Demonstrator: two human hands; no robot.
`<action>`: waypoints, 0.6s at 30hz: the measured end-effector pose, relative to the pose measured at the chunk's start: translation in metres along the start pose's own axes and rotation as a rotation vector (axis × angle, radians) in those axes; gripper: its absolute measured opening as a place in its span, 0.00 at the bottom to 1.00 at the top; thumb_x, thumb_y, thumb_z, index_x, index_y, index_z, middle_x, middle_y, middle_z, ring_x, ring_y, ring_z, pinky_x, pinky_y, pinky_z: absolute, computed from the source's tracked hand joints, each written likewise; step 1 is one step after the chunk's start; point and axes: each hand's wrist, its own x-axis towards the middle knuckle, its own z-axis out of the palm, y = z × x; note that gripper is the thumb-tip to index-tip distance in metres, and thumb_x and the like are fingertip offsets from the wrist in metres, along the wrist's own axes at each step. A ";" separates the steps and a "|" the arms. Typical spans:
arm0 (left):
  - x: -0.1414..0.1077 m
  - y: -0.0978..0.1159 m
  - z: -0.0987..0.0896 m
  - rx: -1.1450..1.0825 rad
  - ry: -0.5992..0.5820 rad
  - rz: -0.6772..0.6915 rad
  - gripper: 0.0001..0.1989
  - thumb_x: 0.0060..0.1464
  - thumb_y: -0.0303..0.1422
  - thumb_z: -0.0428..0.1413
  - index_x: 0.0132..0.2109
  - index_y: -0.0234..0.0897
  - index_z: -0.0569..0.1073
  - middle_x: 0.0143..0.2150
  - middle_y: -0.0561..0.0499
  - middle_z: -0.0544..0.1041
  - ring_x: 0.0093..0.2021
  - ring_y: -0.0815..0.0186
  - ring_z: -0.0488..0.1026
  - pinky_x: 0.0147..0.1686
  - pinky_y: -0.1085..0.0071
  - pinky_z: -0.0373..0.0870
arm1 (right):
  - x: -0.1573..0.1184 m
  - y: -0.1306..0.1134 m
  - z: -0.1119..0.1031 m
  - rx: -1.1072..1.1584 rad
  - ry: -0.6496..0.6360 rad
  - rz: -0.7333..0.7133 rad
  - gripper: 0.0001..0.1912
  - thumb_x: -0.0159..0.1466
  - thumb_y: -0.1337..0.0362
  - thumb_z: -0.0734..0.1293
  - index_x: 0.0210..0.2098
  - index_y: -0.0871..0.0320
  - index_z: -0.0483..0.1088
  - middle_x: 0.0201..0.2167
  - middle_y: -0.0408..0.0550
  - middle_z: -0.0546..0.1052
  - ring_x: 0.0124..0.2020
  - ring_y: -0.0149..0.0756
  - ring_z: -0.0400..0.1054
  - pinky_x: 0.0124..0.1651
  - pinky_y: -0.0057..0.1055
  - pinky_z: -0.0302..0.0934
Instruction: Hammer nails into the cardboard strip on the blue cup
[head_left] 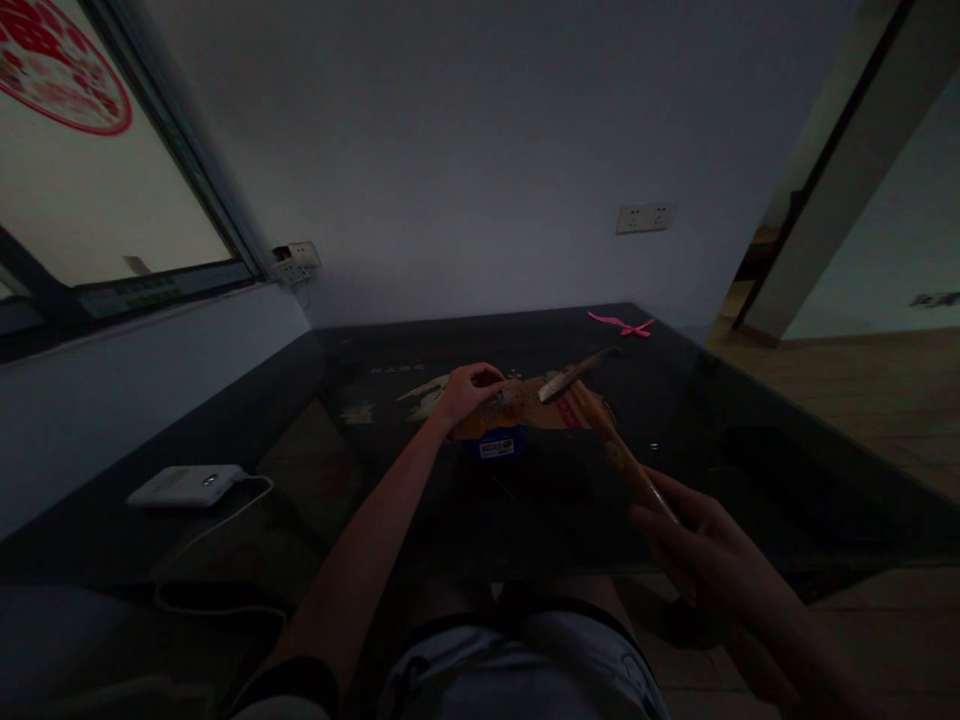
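My right hand (697, 535) is wrapped round the wooden handle of a hammer (626, 460). Its metal head is raised over a flat brown piece (529, 405), possibly cardboard, that carries a red stripe. Over the left part of this piece rests my left hand (472, 390), its thumb and fingers curled together in a pinch. Whatever sits between those fingertips is too small and dark to make out. Directly below the brown piece shows a small blue box (499, 445) with a white label.
The dark glossy table (420, 500) stands against a wall. A white power bank (187, 486) with a cable (225, 520) lies on the left, and a pink ribbon-like strip (622, 325) at the far right. Wall sockets (643, 218) are behind, and a window (112, 200) is at left.
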 end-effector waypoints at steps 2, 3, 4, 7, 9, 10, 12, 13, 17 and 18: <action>-0.001 0.000 0.001 -0.002 0.009 0.009 0.10 0.47 0.36 0.58 0.33 0.33 0.74 0.32 0.48 0.77 0.33 0.67 0.74 0.37 0.72 0.70 | 0.004 -0.002 0.000 -0.026 0.007 -0.044 0.32 0.57 0.54 0.66 0.59 0.56 0.61 0.22 0.41 0.71 0.19 0.28 0.62 0.18 0.22 0.57; -0.001 -0.001 0.001 -0.007 0.015 0.012 0.10 0.47 0.36 0.58 0.33 0.33 0.74 0.32 0.49 0.77 0.33 0.67 0.74 0.37 0.72 0.70 | 0.006 -0.004 0.000 -0.036 0.004 -0.065 0.31 0.57 0.54 0.66 0.58 0.56 0.62 0.25 0.42 0.72 0.21 0.28 0.64 0.20 0.22 0.58; -0.002 -0.001 0.000 -0.015 0.021 0.012 0.10 0.47 0.36 0.58 0.33 0.33 0.74 0.32 0.49 0.77 0.33 0.67 0.74 0.36 0.72 0.70 | 0.009 -0.005 0.000 -0.044 -0.006 -0.079 0.30 0.57 0.54 0.66 0.58 0.55 0.63 0.27 0.43 0.73 0.22 0.28 0.65 0.20 0.22 0.59; -0.003 -0.002 0.000 -0.022 0.024 -0.001 0.10 0.47 0.37 0.58 0.33 0.33 0.75 0.32 0.49 0.77 0.33 0.67 0.74 0.35 0.72 0.70 | 0.015 -0.011 0.003 -0.063 -0.041 -0.077 0.30 0.58 0.54 0.66 0.58 0.54 0.61 0.23 0.39 0.69 0.17 0.25 0.60 0.17 0.21 0.55; -0.003 -0.001 0.000 -0.008 0.016 -0.011 0.10 0.46 0.37 0.59 0.33 0.33 0.75 0.31 0.49 0.77 0.32 0.67 0.74 0.35 0.72 0.70 | 0.020 -0.017 0.005 -0.067 -0.046 -0.068 0.31 0.58 0.54 0.65 0.58 0.55 0.60 0.19 0.36 0.64 0.14 0.24 0.56 0.14 0.20 0.52; -0.002 -0.001 0.000 -0.003 0.014 -0.014 0.10 0.46 0.37 0.59 0.33 0.33 0.75 0.31 0.49 0.77 0.32 0.67 0.73 0.34 0.72 0.69 | 0.023 -0.021 0.006 -0.068 -0.055 -0.066 0.31 0.57 0.54 0.66 0.58 0.55 0.60 0.17 0.35 0.62 0.13 0.23 0.56 0.13 0.19 0.51; -0.002 0.001 0.001 -0.009 0.016 -0.021 0.10 0.45 0.36 0.59 0.33 0.33 0.75 0.31 0.49 0.77 0.31 0.67 0.73 0.34 0.72 0.69 | 0.028 -0.029 0.008 -0.075 -0.092 -0.077 0.31 0.57 0.54 0.65 0.58 0.57 0.60 0.16 0.34 0.60 0.12 0.23 0.54 0.13 0.19 0.51; -0.002 0.001 0.002 -0.019 0.018 -0.028 0.10 0.45 0.36 0.59 0.33 0.32 0.75 0.30 0.49 0.77 0.31 0.67 0.73 0.34 0.72 0.69 | 0.031 -0.034 0.008 -0.086 -0.115 -0.088 0.31 0.57 0.55 0.65 0.58 0.57 0.60 0.15 0.33 0.60 0.12 0.24 0.54 0.12 0.20 0.51; -0.002 0.003 0.003 -0.043 -0.008 -0.055 0.09 0.45 0.34 0.58 0.32 0.31 0.74 0.30 0.48 0.76 0.30 0.67 0.73 0.34 0.72 0.69 | 0.044 -0.057 0.005 -0.170 -0.190 -0.183 0.31 0.58 0.56 0.65 0.59 0.59 0.58 0.16 0.33 0.59 0.12 0.24 0.54 0.13 0.20 0.53; -0.002 0.003 0.003 -0.037 -0.018 -0.058 0.09 0.45 0.34 0.58 0.32 0.31 0.74 0.30 0.48 0.76 0.30 0.67 0.73 0.34 0.72 0.69 | 0.048 -0.063 0.003 -0.194 -0.201 -0.206 0.30 0.58 0.57 0.65 0.59 0.59 0.58 0.17 0.34 0.60 0.13 0.24 0.55 0.13 0.20 0.53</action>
